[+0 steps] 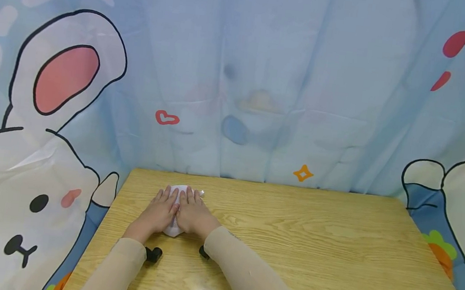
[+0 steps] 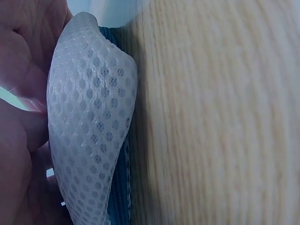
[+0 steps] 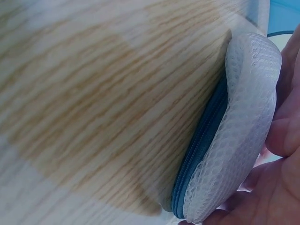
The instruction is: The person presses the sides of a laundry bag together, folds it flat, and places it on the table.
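A white mesh laundry bag [image 1: 172, 230] lies on the wooden table toward its far left part. In the left wrist view the mesh bag [image 2: 91, 117] looks puffed, with a blue zipper [image 2: 119, 197] along its lower edge. The right wrist view shows that same blue zipper [image 3: 199, 145] close to the tabletop. My left hand [image 1: 160, 214] rests flat on the bag's left side, fingers pointing away from me. Beside it my right hand [image 1: 193, 214] presses on the right side, fingers straight. The two thumbs nearly meet. What the bag contains is hidden.
The wooden table [image 1: 311, 249] stretches wide to the right of the hands. A printed blue curtain [image 1: 275, 73] hangs behind its far edge and along both sides. Black wrist cameras [image 1: 153, 254] sit at the cuffs, just above the tabletop.
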Action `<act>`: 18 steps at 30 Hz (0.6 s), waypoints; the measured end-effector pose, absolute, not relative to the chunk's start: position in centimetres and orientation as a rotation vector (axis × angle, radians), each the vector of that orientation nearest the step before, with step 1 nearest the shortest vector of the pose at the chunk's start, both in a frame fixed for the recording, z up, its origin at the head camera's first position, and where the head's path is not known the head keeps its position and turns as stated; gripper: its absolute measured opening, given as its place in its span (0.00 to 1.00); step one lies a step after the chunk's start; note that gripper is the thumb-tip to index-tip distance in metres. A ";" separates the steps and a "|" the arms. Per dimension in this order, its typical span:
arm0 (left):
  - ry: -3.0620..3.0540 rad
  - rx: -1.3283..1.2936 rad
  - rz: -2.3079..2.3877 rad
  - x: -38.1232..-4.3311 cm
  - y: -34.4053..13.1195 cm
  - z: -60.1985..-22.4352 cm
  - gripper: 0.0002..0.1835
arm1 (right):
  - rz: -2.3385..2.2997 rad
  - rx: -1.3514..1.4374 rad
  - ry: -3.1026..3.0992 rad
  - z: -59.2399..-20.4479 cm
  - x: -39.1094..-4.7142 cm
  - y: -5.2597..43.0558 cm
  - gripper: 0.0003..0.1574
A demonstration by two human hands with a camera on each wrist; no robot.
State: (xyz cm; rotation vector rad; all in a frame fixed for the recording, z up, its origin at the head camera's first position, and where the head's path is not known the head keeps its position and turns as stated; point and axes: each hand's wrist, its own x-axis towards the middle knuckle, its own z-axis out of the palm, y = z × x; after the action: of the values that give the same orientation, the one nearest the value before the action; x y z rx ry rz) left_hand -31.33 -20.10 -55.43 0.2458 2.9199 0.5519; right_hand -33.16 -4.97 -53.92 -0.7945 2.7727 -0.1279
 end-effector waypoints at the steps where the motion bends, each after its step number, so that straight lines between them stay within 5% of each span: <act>1: 2.918 0.248 0.551 -31.3 -20.1 -55.4 0.32 | -0.118 -0.799 2.771 -53.9 -33.2 -5.0 0.39; 18: 2.900 0.254 0.560 -31.4 -20.0 -55.2 0.32 | -0.031 -0.799 2.753 -53.6 -33.4 -5.2 0.38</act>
State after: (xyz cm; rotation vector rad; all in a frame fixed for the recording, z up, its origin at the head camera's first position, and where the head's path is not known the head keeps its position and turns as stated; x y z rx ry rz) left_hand -31.41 -19.98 -55.23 0.2539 2.9001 0.5600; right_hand -33.38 -5.25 -53.64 -0.7987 2.7527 -0.0315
